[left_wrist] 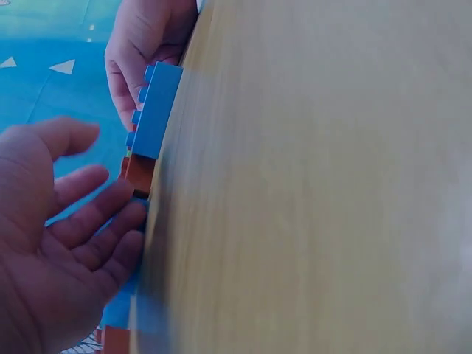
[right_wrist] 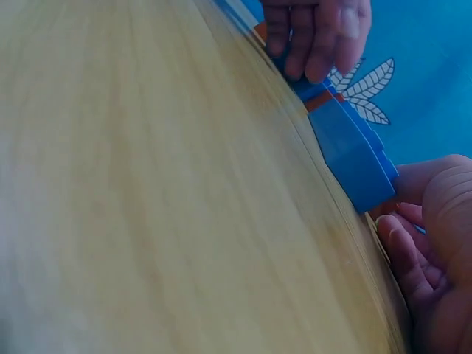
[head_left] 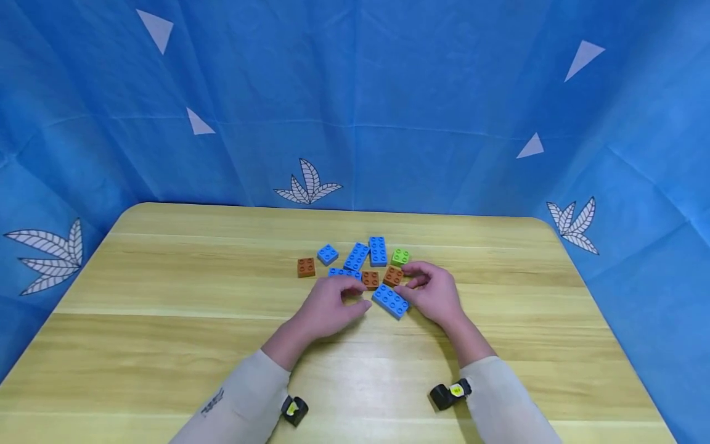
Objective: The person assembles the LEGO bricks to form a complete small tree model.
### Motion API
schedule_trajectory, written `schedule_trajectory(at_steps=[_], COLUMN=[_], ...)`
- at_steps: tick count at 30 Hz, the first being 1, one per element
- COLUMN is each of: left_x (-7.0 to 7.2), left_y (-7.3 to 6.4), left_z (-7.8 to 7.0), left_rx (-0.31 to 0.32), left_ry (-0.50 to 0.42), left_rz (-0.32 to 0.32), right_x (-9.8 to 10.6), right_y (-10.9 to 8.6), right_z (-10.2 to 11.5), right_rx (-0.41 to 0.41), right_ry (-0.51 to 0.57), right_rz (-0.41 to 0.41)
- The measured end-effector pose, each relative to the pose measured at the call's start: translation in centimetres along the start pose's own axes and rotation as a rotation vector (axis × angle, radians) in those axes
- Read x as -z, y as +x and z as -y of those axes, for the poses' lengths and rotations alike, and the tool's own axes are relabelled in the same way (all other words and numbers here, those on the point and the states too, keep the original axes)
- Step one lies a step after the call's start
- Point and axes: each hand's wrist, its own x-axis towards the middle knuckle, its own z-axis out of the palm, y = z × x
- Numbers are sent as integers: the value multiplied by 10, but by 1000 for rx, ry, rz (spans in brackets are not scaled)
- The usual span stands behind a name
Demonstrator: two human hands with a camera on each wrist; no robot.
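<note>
In the head view, my left hand [head_left: 331,306] is held with thumb and fingers apart and nothing between them, beside a long blue brick [head_left: 345,274] and a brown brick [head_left: 370,280]. The left wrist view shows its fingers loosely bent. My right hand [head_left: 435,291] has its thumb and forefinger at two sides of another brown brick [head_left: 393,276], pinching it. Its thumb also lies along a second long blue brick [head_left: 391,301], which sits nearest to me. In the right wrist view that blue brick [right_wrist: 351,155] hides the thumb's tip.
Behind the hands lie a green brick [head_left: 400,257], two long blue bricks, one upright in view [head_left: 378,251] and one slanted [head_left: 356,256], a small blue brick [head_left: 328,254] and a brown brick [head_left: 306,267] at left. A blue curtain [head_left: 355,92] hangs behind the wooden table [head_left: 166,277].
</note>
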Motion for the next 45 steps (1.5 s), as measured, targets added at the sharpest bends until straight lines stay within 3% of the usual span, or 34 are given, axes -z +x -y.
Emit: schedule_trajectory(at_steps=[6,11,15,22,25,29,33,39,45], left_x=[-3,-5,-8,-11,-13,-15,-15,-14,-12], left_y=[7,11,14,19,20,21,23,27,30], left_z=[7,8,9,8,8,9,11,14,17], left_rx=[16,48,60,110,125,123,120,140,142], left_ry=[-12,-22,-13,58,77,80,77,104,113], left_rz=[-103,-153,-170,-181,-183,-178,-183,-180,-160], right_x=[-3,-3,-2,2,-4,-11,-16,-21,-27], right_y=[4,4,-1,-14,-19,-40,-57,-67,-68], right_z=[0,0,2,36,30,34,36,30,22], right_rx=[-5,-17,-18,-43,-18,35,47,77,87], right_ry=[-57,-6,82,282,368,483,567,528,436], right_rz=[-2,-23,-61,-103,-116,-85,0,98,73])
